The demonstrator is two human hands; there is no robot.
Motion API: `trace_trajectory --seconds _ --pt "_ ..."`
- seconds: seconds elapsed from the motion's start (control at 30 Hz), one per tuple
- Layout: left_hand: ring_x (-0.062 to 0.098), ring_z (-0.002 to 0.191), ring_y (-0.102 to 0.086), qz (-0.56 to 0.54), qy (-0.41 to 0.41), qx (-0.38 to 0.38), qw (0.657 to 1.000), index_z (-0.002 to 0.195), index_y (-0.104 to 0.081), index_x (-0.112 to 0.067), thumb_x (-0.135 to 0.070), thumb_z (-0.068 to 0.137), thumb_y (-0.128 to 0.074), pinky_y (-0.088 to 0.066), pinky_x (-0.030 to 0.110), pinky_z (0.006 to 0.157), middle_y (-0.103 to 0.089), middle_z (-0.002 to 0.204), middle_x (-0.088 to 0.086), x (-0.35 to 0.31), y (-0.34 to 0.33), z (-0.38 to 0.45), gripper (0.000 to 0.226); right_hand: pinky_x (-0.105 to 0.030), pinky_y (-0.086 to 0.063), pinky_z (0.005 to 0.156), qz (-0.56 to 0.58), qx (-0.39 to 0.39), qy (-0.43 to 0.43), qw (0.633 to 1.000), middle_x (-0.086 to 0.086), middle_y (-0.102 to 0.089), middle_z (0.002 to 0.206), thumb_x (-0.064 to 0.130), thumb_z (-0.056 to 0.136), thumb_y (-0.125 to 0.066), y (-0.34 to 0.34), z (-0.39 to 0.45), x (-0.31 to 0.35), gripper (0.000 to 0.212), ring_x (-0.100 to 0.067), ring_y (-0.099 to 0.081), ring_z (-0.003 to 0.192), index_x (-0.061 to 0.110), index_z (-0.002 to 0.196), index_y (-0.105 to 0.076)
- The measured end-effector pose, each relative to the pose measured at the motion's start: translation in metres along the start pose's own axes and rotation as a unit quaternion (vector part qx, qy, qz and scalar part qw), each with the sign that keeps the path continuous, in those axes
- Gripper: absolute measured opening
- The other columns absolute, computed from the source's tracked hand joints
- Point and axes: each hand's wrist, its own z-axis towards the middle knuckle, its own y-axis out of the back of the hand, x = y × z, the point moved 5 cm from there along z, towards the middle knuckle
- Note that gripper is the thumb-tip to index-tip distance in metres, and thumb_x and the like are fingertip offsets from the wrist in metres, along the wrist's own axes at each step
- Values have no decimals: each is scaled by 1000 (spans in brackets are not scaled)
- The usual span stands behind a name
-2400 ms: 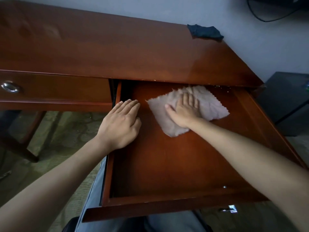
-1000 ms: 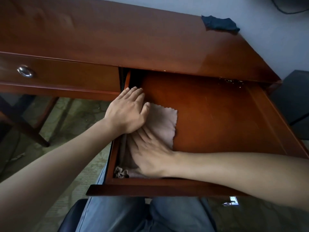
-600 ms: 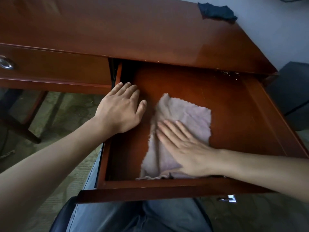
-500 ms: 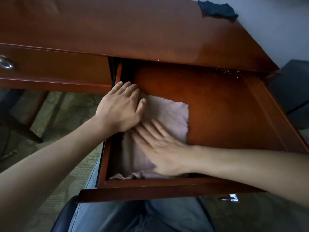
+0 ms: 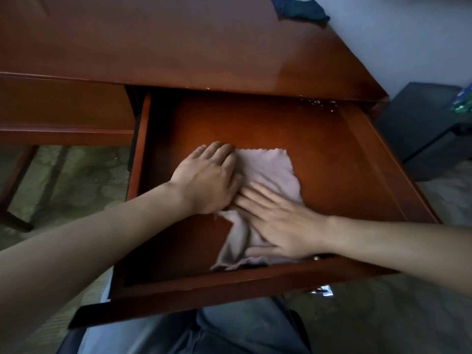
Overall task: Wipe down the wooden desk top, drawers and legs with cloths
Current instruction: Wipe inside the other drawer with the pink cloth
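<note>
Item: pink cloth (image 5: 268, 172), spread on floor of open right drawer (image 5: 332, 159), front-left part, long axis front-to-back | right hand (image 5: 278, 226) flat on it, fingers straight, pointing left | left hand (image 5: 209, 180) flat alongside, touching cloth's left edge | unwiped floor lies right and rearward; crumbs (image 5: 319, 102) at back-right corner | dark cloth (image 5: 298, 7) on desk top (image 5: 178, 39), well apart.

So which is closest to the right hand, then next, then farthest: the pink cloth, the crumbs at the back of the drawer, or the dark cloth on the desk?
From the right hand:
1. Pink cloth, under its palm, in the drawer.
2. Crumbs, back right corner of the drawer.
3. Dark cloth, far right corner of the desk top.
</note>
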Motion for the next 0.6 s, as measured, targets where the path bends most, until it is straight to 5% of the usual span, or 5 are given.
trace_trajectory --seconds 0.2,0.37,0.47,0.6 --pt "30 159 9 -10 26 42 999 165 2 -19 -57 100 1 2 53 128 6 173 8 -18 -25 28 76 -50 -5 127 94 63 -186 976 3 10 171 70 101 -37 -25 -112 -107 89 -13 12 157 22 164 2" --pt "27 158 15 6 40 47 998 164 8 -25 -60 98 4 8 59 125 11 173 3 -16 -27 29 75 -51 -2 127 91 44 -396 913 -5 13 171 80 92 2 -43 -110 -154 95 -18 16 157 17 163 9" --pt "25 158 15 -4 43 43 998 164 7 -28 -62 97 5 7 60 125 11 173 -1 -16 -28 30 75 -57 -6 125 105 43 -376 920 -14 3 169 74 90 4 -35 -55 -128 94 -30 9 157 14 163 4" --pt "25 159 14 -4 32 44 999 164 9 -28 -63 85 13 5 59 125 13 173 -1 -13 -30 29 87 -51 4 126 94 47 -215 971 -16 11 170 76 94 -8 -22 -8 -50 96 -29 16 156 9 162 5"
